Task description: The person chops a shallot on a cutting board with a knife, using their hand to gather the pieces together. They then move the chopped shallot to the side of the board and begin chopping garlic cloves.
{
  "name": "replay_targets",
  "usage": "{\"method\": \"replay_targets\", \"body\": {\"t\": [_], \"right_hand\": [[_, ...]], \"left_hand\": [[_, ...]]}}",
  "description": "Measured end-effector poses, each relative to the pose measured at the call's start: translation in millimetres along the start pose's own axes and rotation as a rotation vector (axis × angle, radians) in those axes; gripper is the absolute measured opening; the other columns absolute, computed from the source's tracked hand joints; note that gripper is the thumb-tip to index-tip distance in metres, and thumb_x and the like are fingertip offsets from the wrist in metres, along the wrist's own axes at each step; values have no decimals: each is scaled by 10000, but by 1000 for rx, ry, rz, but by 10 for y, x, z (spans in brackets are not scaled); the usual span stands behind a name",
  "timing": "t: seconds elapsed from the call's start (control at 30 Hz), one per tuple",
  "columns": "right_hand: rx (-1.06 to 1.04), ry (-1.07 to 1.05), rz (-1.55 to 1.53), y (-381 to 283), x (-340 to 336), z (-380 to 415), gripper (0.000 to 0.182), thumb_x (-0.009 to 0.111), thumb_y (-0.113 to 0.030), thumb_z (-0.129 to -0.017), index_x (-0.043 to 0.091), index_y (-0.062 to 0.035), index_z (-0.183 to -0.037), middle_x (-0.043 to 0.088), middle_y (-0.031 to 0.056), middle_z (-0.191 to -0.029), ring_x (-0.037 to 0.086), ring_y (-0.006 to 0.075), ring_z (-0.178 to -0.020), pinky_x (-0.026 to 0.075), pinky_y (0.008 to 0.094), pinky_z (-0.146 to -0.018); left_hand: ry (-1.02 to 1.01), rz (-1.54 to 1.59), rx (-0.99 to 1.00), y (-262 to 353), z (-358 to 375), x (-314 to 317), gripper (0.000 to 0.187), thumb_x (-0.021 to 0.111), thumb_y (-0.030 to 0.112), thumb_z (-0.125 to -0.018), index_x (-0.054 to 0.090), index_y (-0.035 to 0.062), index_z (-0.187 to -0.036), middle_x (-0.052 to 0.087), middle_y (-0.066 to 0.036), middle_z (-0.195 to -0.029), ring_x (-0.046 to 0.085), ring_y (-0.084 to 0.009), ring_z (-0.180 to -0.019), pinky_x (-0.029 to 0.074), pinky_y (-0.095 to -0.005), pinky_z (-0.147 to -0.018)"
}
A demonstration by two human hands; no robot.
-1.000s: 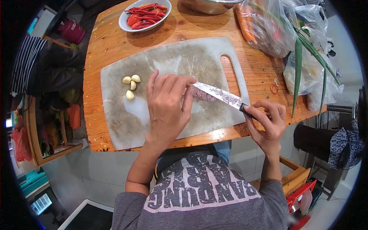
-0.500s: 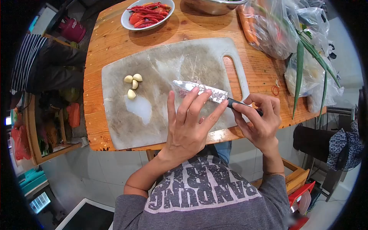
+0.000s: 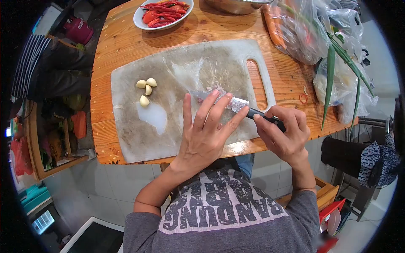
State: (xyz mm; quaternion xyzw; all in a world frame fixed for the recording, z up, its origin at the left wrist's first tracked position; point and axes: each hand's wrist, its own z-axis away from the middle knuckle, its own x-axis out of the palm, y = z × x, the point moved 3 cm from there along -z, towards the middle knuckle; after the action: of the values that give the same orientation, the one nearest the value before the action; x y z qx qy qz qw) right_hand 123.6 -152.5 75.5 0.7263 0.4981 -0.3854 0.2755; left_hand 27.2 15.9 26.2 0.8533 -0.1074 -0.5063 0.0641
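Observation:
My right hand (image 3: 283,131) grips the black handle of a knife (image 3: 240,104), whose blade points left over the cutting board (image 3: 139,71). Bits of minced food (image 3: 214,87), pale and purplish, cling to the blade and lie beside it. With fingers spread, my left hand (image 3: 206,126) rests its fingertips on the flat of the blade, covering part of it. Several peeled garlic cloves (image 3: 144,100) sit on the left part of the board, near a whitish patch.
A white bowl of red chilies (image 3: 164,17) and a metal bowl (image 3: 236,6) stand at the back. Plastic bags of vegetables (image 3: 299,33), carrots (image 3: 274,27) among them, and long green leaves (image 3: 330,80) lie on the right. A red rubber band (image 3: 303,98) is near the board's handle. Someone in dark trousers (image 3: 63,63) is at the left.
The knife blade has tilted and shifted slightly, and more of the minced food shows above it. My left fingers still lie on the blade; my right hand has dropped a little.

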Motion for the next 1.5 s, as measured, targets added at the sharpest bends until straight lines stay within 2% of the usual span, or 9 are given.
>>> {"method": "replay_targets", "body": {"t": [0.47,0.67,0.83,0.93,0.97,1.07,1.1,1.27,1.5], "right_hand": [[3,29,52,34,-106,101,312,838,-168,-671,797,-181,-979,661,-30,-991,578,153,-867,490,270,-656],[24,10,56,78,-206,165,318,842,-156,-677,799,-188,-989,663,-20,-978,581,165,-861,477,275,-654],[180,-16,65,186,-362,296,319,856,-92,-684,785,-158,-988,668,25,-970,591,202,-876,481,309,-681],[370,23,-90,320,-391,363,264,828,-28,-710,764,-99,-956,666,66,-972,599,235,-891,484,331,-699],[378,44,-158,355,-374,354,213,786,-2,-789,736,-50,-990,657,76,-965,603,205,-878,482,306,-715],[821,122,-632,345,-132,500,212,753,-14,-867,701,-21,-1072,649,54,-964,593,129,-850,477,262,-695],[955,43,-799,301,-72,508,217,683,-39,-958,666,-14,-1173,639,24,-976,558,48,-782,451,198,-639],[1020,-112,-1208,177,247,295,284,528,-94,-1065,630,-6,-1314,640,-4,-1012,470,-9,-604,373,172,-523],[1043,-230,-1707,80,398,117,425,530,-193,-1079,490,-30,-1470,583,-33,-919,391,-7,-583,296,166,-446]], "left_hand": [[-40,-40,-29,-82,-51,41,564,653,93,-868,668,381,-1353,425,-33,-1500,326,-266,-1468,92,-616,-1259],[-89,-73,-69,-240,-42,51,684,667,36,-793,631,347,-1401,413,-49,-1512,307,-277,-1479,98,-621,-1253],[-126,-10,-128,-302,-87,-5,727,655,-4,-769,571,208,-1459,409,-71,-1514,307,-288,-1482,107,-621,-1252],[-105,67,-158,-308,-107,-13,652,647,10,-816,572,144,-1450,435,-88,-1488,347,-295,-1459,123,-615,-1249],[-91,98,-161,-302,-111,-12,617,644,19,-838,579,126,-1442,448,-94,-1476,365,-298,-1448,130,-612,-1248],[18,142,-158,-251,-116,4,476,684,46,-866,673,139,-1333,579,-73,-1327,504,-280,-1330,176,-585,-1241],[45,143,-145,-254,-111,15,431,714,56,-846,702,133,-1269,611,-54,-1249,535,-262,-1276,201,-583,-1231],[172,171,-146,-290,-120,-17,283,789,58,-781,786,128,-1055,693,1,-948,635,-210,-1088,268,-563,-1203],[105,375,-250,-199,-132,-73,399,679,-16,-839,741,101,-1216,703,-59,-1070,628,-267,-1137,283,-533,-1182]]}}
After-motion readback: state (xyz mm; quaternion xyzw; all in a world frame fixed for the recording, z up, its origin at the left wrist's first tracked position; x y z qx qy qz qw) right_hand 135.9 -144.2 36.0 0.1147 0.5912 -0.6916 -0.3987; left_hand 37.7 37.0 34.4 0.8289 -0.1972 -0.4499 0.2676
